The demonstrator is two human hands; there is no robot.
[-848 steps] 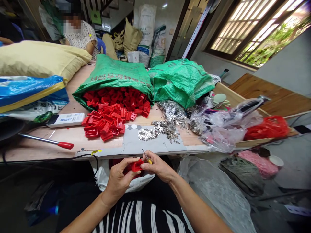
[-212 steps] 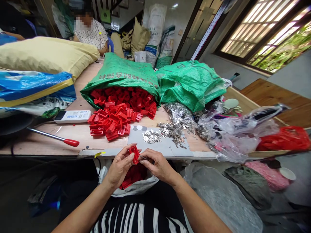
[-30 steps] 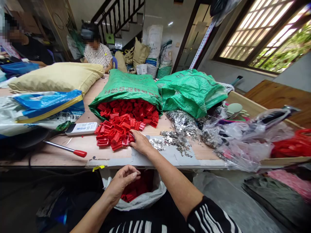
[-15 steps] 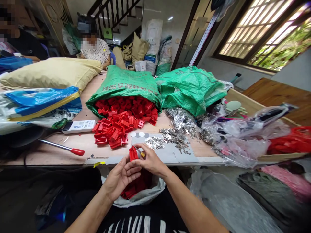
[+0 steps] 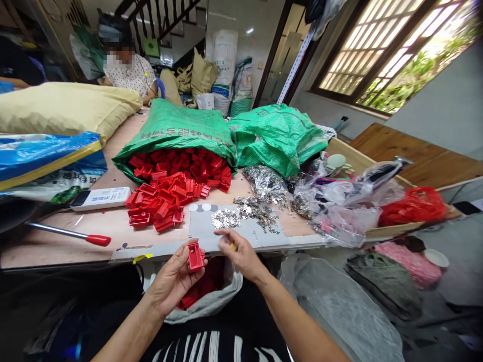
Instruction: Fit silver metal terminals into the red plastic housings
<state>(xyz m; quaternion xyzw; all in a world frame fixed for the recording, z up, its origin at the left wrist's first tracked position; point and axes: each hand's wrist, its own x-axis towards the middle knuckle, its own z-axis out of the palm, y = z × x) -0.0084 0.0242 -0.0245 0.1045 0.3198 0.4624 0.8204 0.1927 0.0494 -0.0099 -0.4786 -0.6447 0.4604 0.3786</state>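
Note:
My left hand (image 5: 174, 275) is closed round a small red plastic part (image 5: 195, 256), held upright just below the table's front edge. My right hand (image 5: 239, 254) hovers at that edge beside a pile of small silver metal pieces (image 5: 225, 219); its fingers are curled round a thin yellow-handled tool (image 5: 232, 246) that barely shows. A heap of the same red parts (image 5: 162, 200) spills from a green sack (image 5: 177, 128) onto the table. Below my hands a white bag (image 5: 211, 299) in my lap holds more red parts.
A second green sack (image 5: 277, 134), clear plastic bags (image 5: 349, 201) and a red bag (image 5: 414, 203) fill the right side. A white remote (image 5: 101, 197), a red-handled screwdriver (image 5: 68, 234) and blue and yellow sacks (image 5: 49, 161) lie left. Another person (image 5: 126, 68) sits at the far end.
My right hand took a red part from the heap, brought it to my left hand, and has let go of it. It now sits by the silver pieces.

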